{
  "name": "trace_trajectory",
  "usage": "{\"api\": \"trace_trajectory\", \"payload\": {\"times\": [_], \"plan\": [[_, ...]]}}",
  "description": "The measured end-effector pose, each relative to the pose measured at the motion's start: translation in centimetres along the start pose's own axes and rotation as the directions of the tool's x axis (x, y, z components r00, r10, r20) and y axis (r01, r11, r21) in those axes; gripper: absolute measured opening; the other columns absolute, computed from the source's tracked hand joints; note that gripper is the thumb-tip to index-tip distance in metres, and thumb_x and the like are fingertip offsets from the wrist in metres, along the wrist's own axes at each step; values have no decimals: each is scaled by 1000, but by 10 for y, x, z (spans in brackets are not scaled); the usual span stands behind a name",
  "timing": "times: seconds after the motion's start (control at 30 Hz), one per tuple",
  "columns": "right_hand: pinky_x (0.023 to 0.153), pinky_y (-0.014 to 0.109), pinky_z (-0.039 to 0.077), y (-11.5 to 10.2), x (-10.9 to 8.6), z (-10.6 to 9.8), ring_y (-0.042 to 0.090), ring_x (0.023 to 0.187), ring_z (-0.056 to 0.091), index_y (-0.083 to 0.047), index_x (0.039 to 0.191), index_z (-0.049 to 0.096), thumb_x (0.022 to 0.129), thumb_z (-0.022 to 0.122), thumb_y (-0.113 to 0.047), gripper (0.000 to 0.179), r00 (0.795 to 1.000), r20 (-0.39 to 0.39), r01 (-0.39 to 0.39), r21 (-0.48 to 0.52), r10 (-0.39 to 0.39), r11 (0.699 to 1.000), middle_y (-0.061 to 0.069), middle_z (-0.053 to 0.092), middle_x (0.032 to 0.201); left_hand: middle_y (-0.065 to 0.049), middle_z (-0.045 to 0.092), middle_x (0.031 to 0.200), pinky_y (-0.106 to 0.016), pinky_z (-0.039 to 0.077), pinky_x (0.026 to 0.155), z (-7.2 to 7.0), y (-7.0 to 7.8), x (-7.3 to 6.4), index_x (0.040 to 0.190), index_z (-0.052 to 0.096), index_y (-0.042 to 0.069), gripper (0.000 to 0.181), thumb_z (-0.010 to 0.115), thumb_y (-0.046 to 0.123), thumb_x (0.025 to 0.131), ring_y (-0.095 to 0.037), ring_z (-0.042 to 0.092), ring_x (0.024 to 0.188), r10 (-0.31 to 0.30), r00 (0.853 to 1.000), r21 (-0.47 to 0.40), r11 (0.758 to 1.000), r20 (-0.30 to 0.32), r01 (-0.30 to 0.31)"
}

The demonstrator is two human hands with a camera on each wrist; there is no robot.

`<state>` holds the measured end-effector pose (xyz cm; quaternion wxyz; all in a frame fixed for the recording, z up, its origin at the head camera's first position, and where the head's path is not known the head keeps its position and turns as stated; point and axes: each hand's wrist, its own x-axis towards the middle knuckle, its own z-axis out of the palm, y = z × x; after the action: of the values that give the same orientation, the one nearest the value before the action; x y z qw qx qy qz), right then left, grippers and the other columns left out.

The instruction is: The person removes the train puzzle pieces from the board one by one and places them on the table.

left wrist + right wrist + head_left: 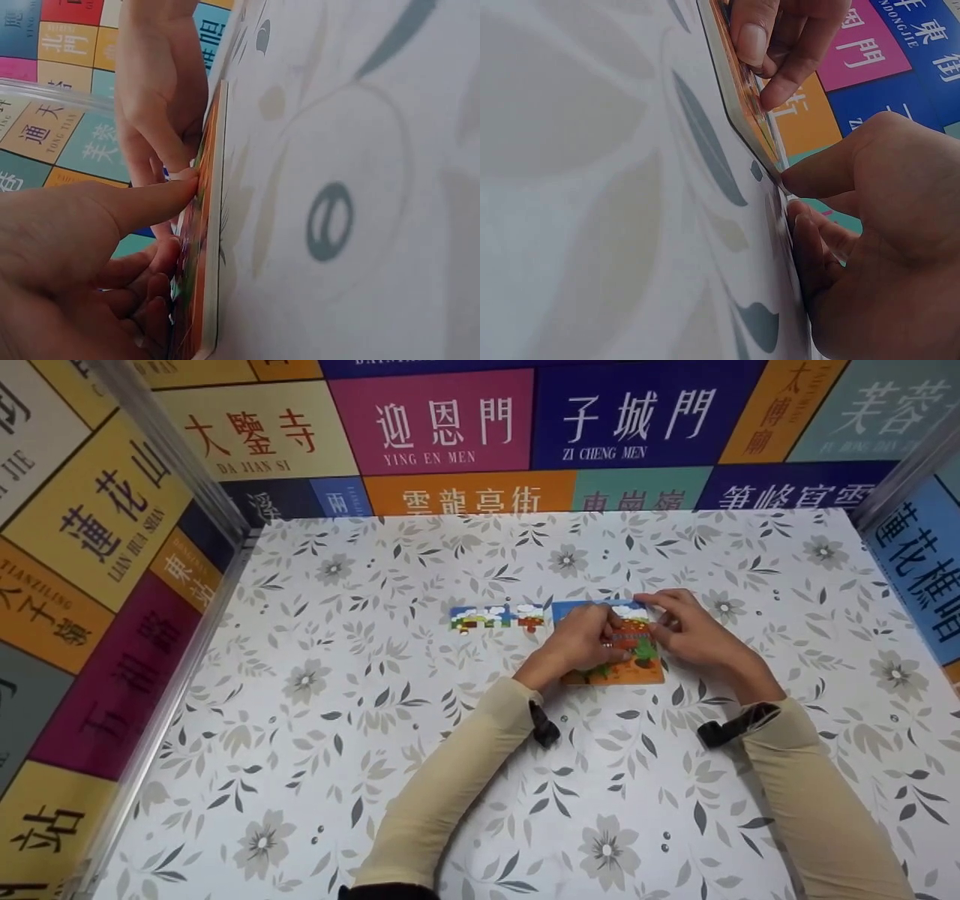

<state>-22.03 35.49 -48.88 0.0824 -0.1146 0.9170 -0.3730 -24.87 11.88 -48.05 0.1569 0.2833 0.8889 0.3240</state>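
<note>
A flat jigsaw puzzle board (641, 673) with a bright picture of orange ground, green plants and blue sky lies on the table. Across its middle reaches my left hand (574, 639), thumb and fingertips pressing on the picture and hiding part of it. My right hand (694, 631) holds the board's right side, with the index finger at the far corner and the thumb (821, 174) against the edge. In the left wrist view the board's pale side (215, 225) shows low over the cloth. Joined puzzle pieces (480, 619) and a smaller red-and-white group (530, 616) lie left of the board.
A white cloth with grey flowers and leaves (300, 750) covers the table. Colourful panels (442, 420) with large characters stand along the back and both sides. Black wrist straps (739, 724) sit over the beige sleeves.
</note>
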Motion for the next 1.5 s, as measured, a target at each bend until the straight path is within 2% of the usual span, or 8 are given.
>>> {"api": "trace_trajectory", "payload": {"times": [0.2,0.3,0.4,0.6,0.8,1.0,1.23,1.5], "plan": [[82,19,39,1,-1,0,28,105,52,-3,161,48,108,57,-3,54,999,-6,48,-10,-48,999,29,41,152,-2,71,118,-26,55,89,2,1,2,130,67,11,50,88,37,93,-14,67,104,-17,1000,2,1000,-6,17],[82,18,39,2,-1,0,29,105,53,-2,161,48,108,57,-2,54,999,-10,52,-12,-52,999,29,42,151,2,69,116,-26,54,89,11,-9,13,129,66,16,51,88,41,91,-12,65,102,-26,1000,7,1000,-5,26],[83,17,39,1,-1,0,30,106,55,-3,161,48,108,56,-2,54,999,-8,41,-7,-41,999,29,41,152,3,68,115,-26,53,89,12,-9,14,128,65,18,51,88,44,91,-11,63,102,-40,999,21,999,-7,40],[83,16,40,1,0,0,29,107,54,-4,162,47,108,56,-2,55,999,-7,35,-4,-35,999,28,40,153,1,66,117,-27,51,89,2,5,-1,128,64,15,50,87,40,93,-12,61,101,-41,999,41,998,-32,43],[83,18,42,3,1,0,26,105,54,-5,162,48,107,56,-2,56,999,-13,46,-5,-46,999,28,40,152,1,66,119,-28,52,91,3,5,0,130,64,15,51,88,40,92,-13,61,105,-48,998,39,998,-39,50],[83,17,42,2,1,0,27,105,55,-4,162,48,108,56,-1,55,999,-7,43,-9,-43,999,28,40,152,2,61,121,-29,50,91,12,-6,9,129,60,20,51,88,40,91,-13,59,106,-36,998,28,999,-42,37],[83,17,42,-3,-1,-1,32,108,57,-5,163,47,109,53,0,54,1000,12,18,6,-18,1000,28,37,157,-1,58,130,-32,48,94,5,1,-6,131,58,16,50,86,35,95,-16,58,110,13,998,-18,1000,-61,-14],[84,17,43,-3,-1,-1,32,110,57,-6,163,47,109,52,0,55,1000,8,14,1,-14,1000,27,38,156,-1,59,131,-31,49,94,7,3,-8,130,58,16,50,87,34,94,-15,59,111,8,996,-13,1000,-89,-10]]}}
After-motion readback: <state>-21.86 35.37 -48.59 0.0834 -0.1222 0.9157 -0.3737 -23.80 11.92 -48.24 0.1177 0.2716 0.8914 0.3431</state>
